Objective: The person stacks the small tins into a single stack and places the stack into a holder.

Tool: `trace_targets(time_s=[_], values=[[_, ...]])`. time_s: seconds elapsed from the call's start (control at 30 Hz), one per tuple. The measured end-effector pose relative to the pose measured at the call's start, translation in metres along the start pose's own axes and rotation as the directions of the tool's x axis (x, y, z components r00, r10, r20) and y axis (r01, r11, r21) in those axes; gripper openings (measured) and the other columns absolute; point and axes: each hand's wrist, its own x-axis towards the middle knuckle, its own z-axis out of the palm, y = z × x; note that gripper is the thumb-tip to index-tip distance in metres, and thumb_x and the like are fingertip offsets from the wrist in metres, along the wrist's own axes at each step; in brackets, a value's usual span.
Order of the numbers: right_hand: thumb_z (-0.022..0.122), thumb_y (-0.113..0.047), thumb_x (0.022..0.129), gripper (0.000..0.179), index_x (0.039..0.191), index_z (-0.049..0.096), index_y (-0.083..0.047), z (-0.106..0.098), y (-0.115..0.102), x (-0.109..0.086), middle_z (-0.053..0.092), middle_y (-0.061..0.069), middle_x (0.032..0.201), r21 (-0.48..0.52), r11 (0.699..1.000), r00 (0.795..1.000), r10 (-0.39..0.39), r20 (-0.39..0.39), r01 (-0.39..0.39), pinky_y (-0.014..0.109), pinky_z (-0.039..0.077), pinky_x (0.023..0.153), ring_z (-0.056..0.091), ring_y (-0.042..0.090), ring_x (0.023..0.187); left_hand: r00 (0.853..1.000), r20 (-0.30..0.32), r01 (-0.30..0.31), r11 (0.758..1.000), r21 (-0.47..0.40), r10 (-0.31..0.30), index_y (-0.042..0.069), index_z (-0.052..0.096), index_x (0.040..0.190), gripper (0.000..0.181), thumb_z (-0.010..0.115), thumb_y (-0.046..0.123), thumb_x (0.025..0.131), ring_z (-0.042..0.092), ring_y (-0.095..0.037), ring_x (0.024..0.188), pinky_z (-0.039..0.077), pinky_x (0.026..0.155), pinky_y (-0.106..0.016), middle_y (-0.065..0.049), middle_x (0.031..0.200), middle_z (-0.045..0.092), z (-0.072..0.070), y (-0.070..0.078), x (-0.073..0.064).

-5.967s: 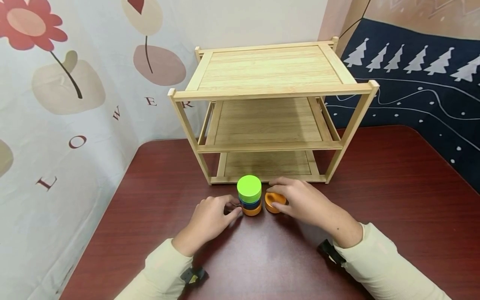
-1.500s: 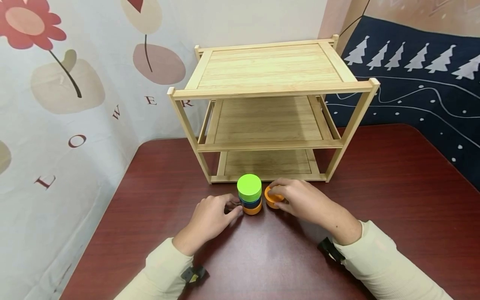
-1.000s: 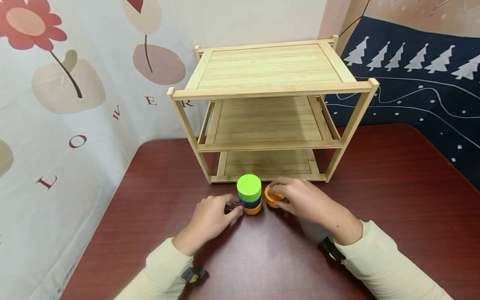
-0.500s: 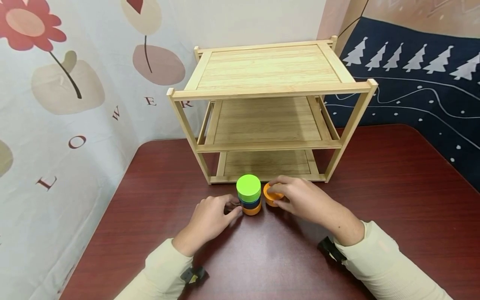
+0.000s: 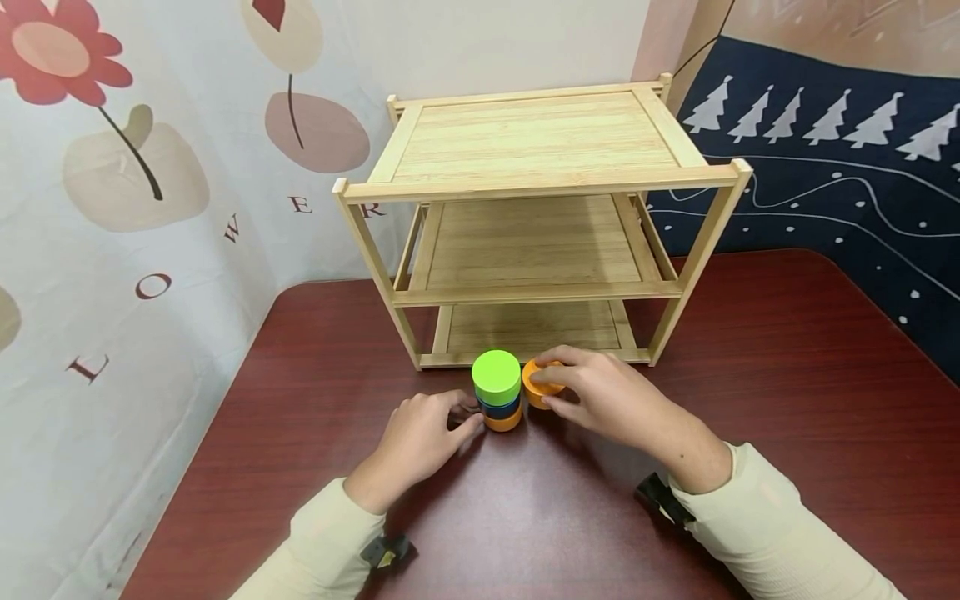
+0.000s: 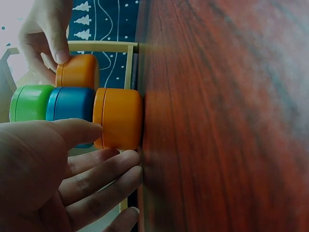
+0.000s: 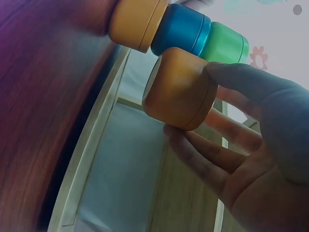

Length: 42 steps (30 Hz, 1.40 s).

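A stack of three small round jars with lids stands upright on the table: an orange jar (image 6: 121, 118) at the bottom, a blue jar (image 6: 75, 102) in the middle, a green jar (image 5: 497, 375) on top. My left hand (image 5: 420, 437) is at the stack's left side, thumb tip against the lower orange jar near its lid, the other fingers loosely bent alongside. Another orange jar (image 7: 178, 89) is pinched between the thumb and fingers of my right hand (image 5: 611, 400). It hangs above the table, slightly tilted, close to the stack's right side at about the blue jar's height.
A three-tier wooden rack (image 5: 536, 179) stands right behind the stack, its bottom rail (image 5: 600, 357) close to the jars. The dark red table (image 5: 787, 400) stretches to both sides. Behind are a flower-print cloth (image 5: 150, 333) and a navy tree-print cloth (image 5: 810, 192).
The orange jar in my right hand has risen off the table and come left, nearer the stack, moving mostly in the last half second. My left hand and the stack stay in place.
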Motion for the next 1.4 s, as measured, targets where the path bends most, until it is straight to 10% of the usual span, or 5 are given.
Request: trace_targets(time_s=[1.4], values=[[0.082,-0.016,0.081,0.023,0.103,0.077,-0.013,-0.0039,-0.0007,0.0014,0.071,0.004,0.112,-0.057,0.997,0.990,-0.057,-0.132,0.050,0.039,0.057,0.085,0.069,0.021,0.102,1.000,-0.013,-0.018,1.000,-0.002,0.018,0.025,0.075,0.097,0.013,0.074,0.035,0.090,0.074,-0.011,0.084,0.054,0.072,-0.040,0.015,0.085,0.076,0.0011,-0.0008,0.0004]])
